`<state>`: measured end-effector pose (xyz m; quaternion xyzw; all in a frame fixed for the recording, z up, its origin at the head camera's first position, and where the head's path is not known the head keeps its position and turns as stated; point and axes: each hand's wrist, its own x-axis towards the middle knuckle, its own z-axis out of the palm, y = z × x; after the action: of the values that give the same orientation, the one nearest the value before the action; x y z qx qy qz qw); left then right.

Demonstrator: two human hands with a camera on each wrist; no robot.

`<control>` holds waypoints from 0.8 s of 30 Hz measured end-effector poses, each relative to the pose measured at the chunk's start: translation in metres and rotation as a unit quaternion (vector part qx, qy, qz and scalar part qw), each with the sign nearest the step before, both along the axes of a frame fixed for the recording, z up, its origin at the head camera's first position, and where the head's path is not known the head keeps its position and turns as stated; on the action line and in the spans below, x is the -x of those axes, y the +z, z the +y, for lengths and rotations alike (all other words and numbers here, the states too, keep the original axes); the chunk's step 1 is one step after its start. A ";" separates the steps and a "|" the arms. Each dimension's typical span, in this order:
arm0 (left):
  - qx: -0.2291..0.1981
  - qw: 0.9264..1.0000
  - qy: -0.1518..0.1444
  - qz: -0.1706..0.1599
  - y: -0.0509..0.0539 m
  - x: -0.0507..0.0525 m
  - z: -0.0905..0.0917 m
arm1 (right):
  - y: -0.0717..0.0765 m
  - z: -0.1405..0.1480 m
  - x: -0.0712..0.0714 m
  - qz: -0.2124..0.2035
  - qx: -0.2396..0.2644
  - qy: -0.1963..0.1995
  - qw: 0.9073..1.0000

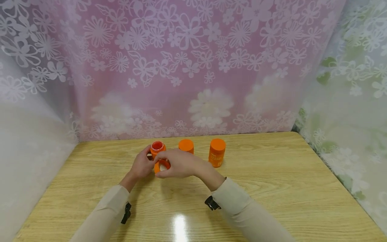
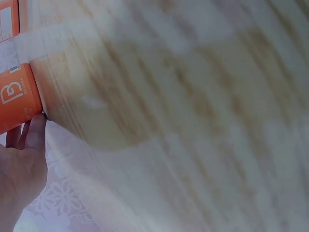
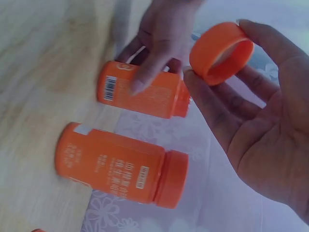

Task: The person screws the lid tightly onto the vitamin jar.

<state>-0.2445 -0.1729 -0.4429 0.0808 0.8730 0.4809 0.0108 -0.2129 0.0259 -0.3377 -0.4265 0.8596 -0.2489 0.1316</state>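
Note:
An orange pill bottle [image 1: 153, 153] stands uncapped on the table, its red mouth showing in the head view. My left hand [image 1: 142, 165] grips this bottle; the right wrist view shows the left thumb laid along the bottle [image 3: 154, 96] near its barcode. Just in front of the mouth, my right hand [image 1: 181, 163] pinches an orange screw cap [image 3: 221, 53] by its edge, between thumb and fingers. The cap is off the bottle and tilted, its hollow inside facing the head camera with something whitish in it. In the left wrist view, left fingers [image 2: 35, 135] touch the bottle's base.
Two more orange bottles with caps on stand to the right: a middle bottle [image 1: 186, 145], partly behind my right hand, and a right bottle [image 1: 217, 153]. They stand on a wooden table [image 1: 272, 188]. A pink flowered curtain [image 1: 181, 67] hangs behind its back edge.

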 end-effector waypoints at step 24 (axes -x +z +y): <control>-0.031 0.999 0.007 -0.026 0.000 0.002 0.002 | -0.013 -0.023 0.027 -0.098 0.330 -0.247 0.906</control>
<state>-0.2461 -0.1705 -0.4433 0.0626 0.8575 0.5099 0.0278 -0.2397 0.0031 -0.3503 -0.1926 0.7887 -0.5838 0.0012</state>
